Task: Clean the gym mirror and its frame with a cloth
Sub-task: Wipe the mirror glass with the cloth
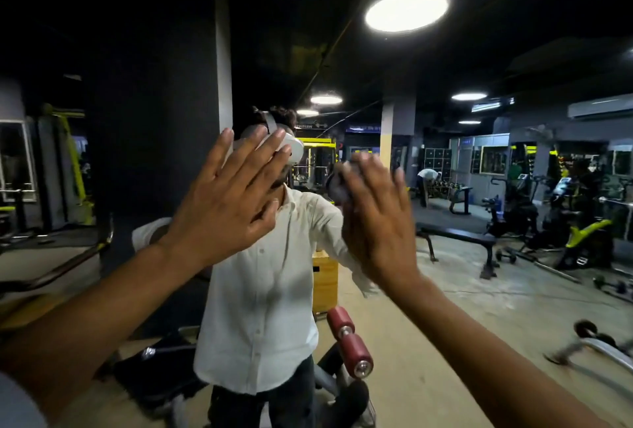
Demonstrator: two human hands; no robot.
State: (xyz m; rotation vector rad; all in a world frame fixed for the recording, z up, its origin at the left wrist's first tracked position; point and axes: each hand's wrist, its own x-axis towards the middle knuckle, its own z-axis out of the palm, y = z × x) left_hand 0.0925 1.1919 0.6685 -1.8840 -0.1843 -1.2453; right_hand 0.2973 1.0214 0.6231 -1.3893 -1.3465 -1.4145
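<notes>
Nearest the camera, the left hand (229,201) was raised on a bare forearm at left of centre, palm forward, fingers straight and spread wide, holding nothing. Far behind it a pale upright strip (224,61) ran up the dark left side; whether that was part of the frame could not be told. The mirror (445,307) seemed to fill the far view, and the hand lay over the head of the reflection (267,290), a person in a white shirt. To the right, the right hand (380,218) was also up and open, fingers spread and blurred, with a greyish shape just left of its fingertips that was probably its own reflected palm. That closeness suggested the hand was near the glass, though touch could not be confirmed. No cloth showed in either hand or anywhere else, so the wiping could not yet have begun. Further right the glass showed a bench (459,234) on the gym floor. By judgement, the mirror would be stiff, smooth, slippery and breakable, fixed in place, so it wanted flat, even palm pressure rather than any hold. The cloth would be light and soft and apt to bunch, best gathered into a pad under the palm and fingers. The frame would likely call for a narrower, pinched fold run along its edge.
</notes>
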